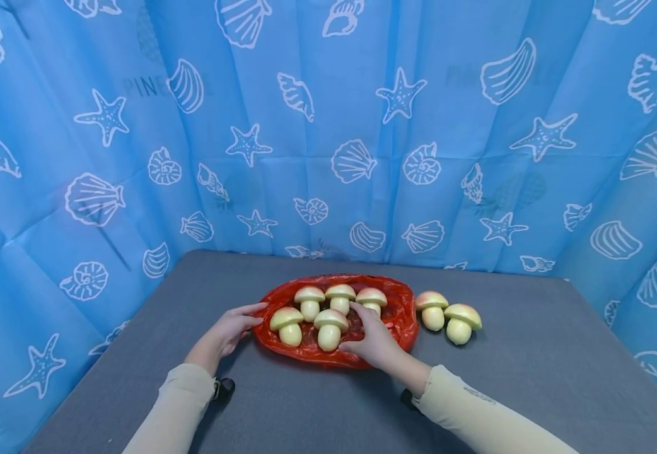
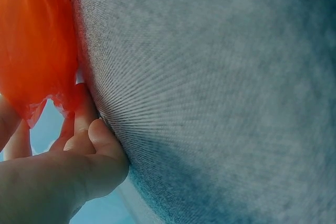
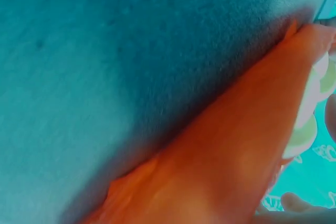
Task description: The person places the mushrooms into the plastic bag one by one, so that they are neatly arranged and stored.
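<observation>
A red plastic bag (image 1: 306, 356) lies spread wide on the table, with several pale yellow-green mushrooms inside. Their caps are tinged pink. One mushroom (image 1: 328, 337) stands near the bag's front, right beside the thumb of my right hand (image 1: 378, 343). That hand reaches over the bag's front right side with thumb and fingers spread, and no mushroom shows in its grasp. At the bag's left end, my left hand (image 1: 232, 331) touches the rim with extended fingers. The left wrist view shows those fingers (image 2: 84, 111) against the red plastic, partly hidden by it.
Two more mushrooms, one with a pinker cap (image 1: 432, 301) and one yellower (image 1: 462, 315), stand on the grey cloth-covered table (image 1: 533, 353) just right of the bag. A blue curtain (image 1: 328, 126) with white shells and starfish hangs behind the table and along its sides.
</observation>
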